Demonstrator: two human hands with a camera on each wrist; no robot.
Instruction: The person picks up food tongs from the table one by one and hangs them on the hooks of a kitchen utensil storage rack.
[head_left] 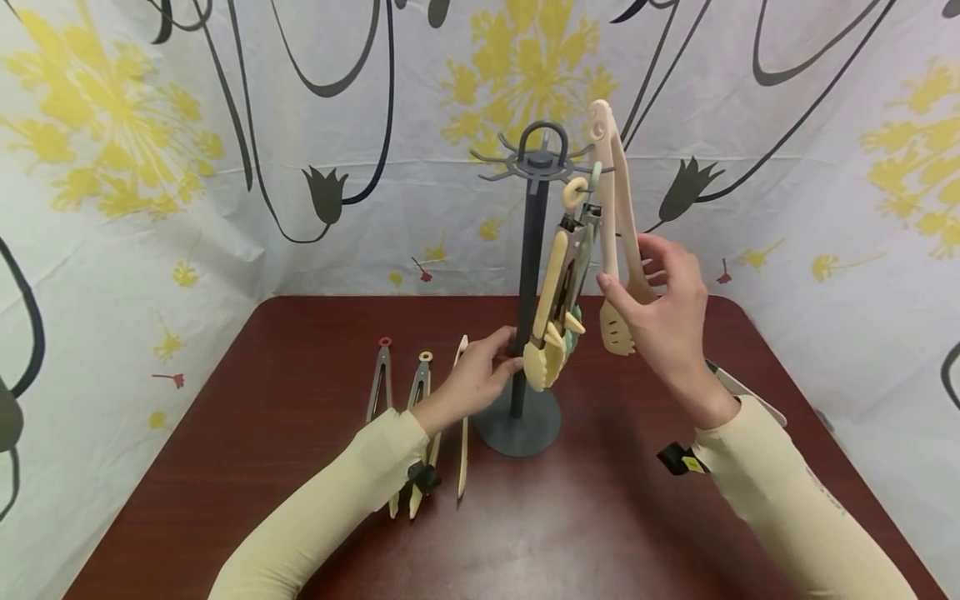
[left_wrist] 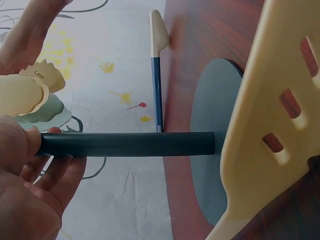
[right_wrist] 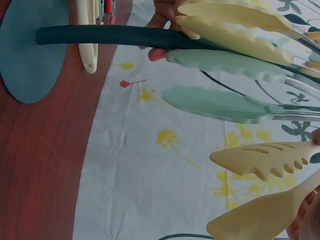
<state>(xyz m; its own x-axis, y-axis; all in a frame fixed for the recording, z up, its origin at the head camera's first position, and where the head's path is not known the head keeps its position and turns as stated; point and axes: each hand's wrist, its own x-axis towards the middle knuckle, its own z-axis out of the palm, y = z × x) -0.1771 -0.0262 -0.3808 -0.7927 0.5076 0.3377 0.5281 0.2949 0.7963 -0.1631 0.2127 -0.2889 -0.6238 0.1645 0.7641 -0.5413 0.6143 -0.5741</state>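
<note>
In the head view my left hand (head_left: 480,371) grips the pole (head_left: 533,250) of a dark grey utensil stand (head_left: 517,429). The left wrist view shows its fingers round that pole. My right hand (head_left: 667,304) holds beige spatula tongs (head_left: 607,192) upright beside the hook ring (head_left: 540,167). Their top end stands above the ring; whether a hook passes through it I cannot tell. Two flat heads, one slotted (right_wrist: 262,156), show apart in the right wrist view. Yellow tongs (head_left: 551,287) and green tongs (right_wrist: 220,102) hang from hooks on the right side of the stand.
Left of the stand lie grey-and-cream tongs with a red ring (head_left: 382,375), similar tongs with a yellow ring (head_left: 420,383) and a slim beige utensil (head_left: 462,454). A spatula (head_left: 750,392) with a dark handle lies right, partly behind the right forearm. Patterned cloth (head_left: 420,208) backs the table.
</note>
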